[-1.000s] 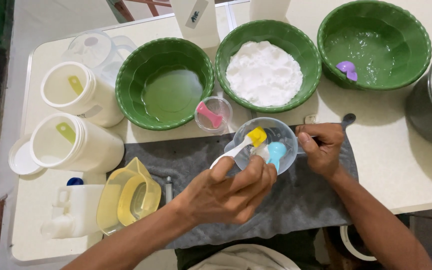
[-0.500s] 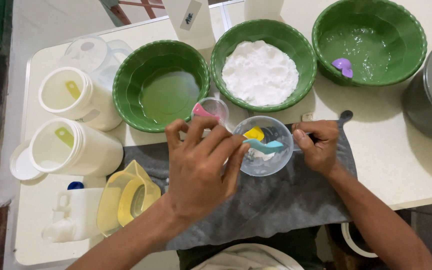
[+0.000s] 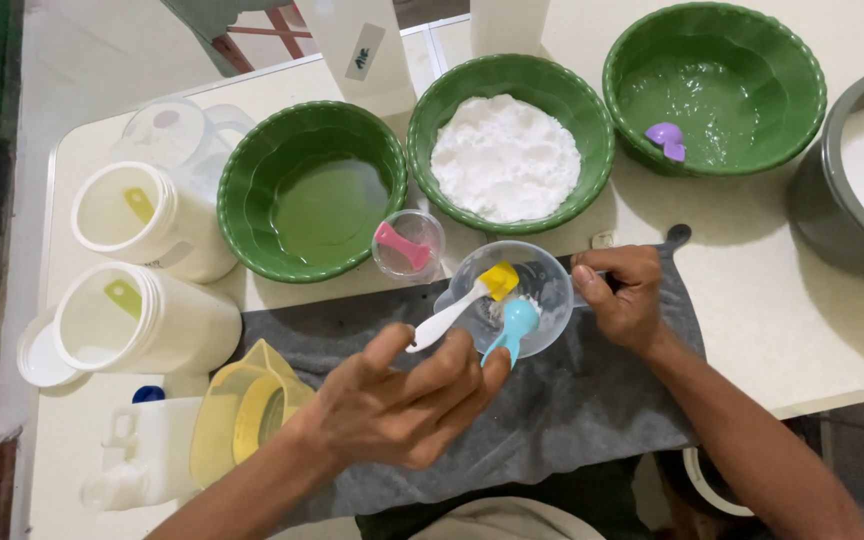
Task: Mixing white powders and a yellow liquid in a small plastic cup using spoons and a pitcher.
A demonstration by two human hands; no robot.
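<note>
The left hand (image 3: pixel 402 405) is pinching the handle of a blue scoop (image 3: pixel 514 325) whose bowl is dipping into the clear measuring cup (image 3: pixel 512 290), while the right hand (image 3: pixel 627 295) is closing around that cup's handle. The cup, with a white spatula with a yellow blade (image 3: pixel 462 305) leaning in it, is sitting on a grey cloth (image 3: pixel 572 400) spread over a cream table (image 3: pixel 782 300). Three green bowls (image 3: pixel 512 80), white tubs (image 3: pixel 142 320) and a yellow jug (image 3: pixel 242 410) are crowding the tabletop above pale floor tiles (image 3: pixel 82 60).
</note>
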